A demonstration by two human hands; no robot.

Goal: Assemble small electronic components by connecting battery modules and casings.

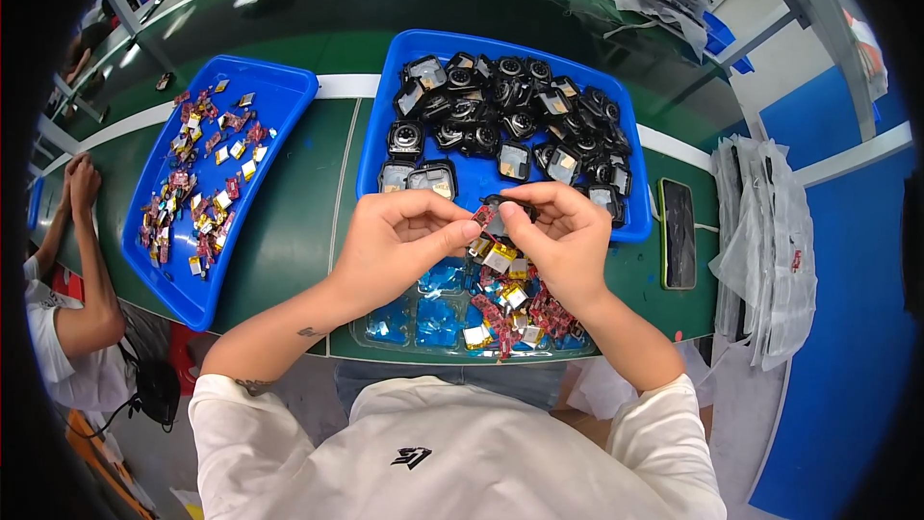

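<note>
My left hand (390,246) pinches a small red circuit board (484,216) between thumb and forefinger. Close against it, my right hand (573,246) grips a black watch case (497,202), mostly hidden by the fingers. Both hands meet over the near edge of a blue tray (373,125) heaped with black watch cases (518,96). Below them is a clear compartment tray (362,335). Blue film-like pieces (438,323) lie in its left compartments, and red circuit boards with silvery-yellow batteries (515,299) pile up on its right.
At left, a second blue tray (207,303) holds scattered boards and batteries. A dark phone (679,236) in a green case lies right of the watch cases, beside stacks in white plastic wrap (760,241). Another person's arms (85,250) rest at the far left.
</note>
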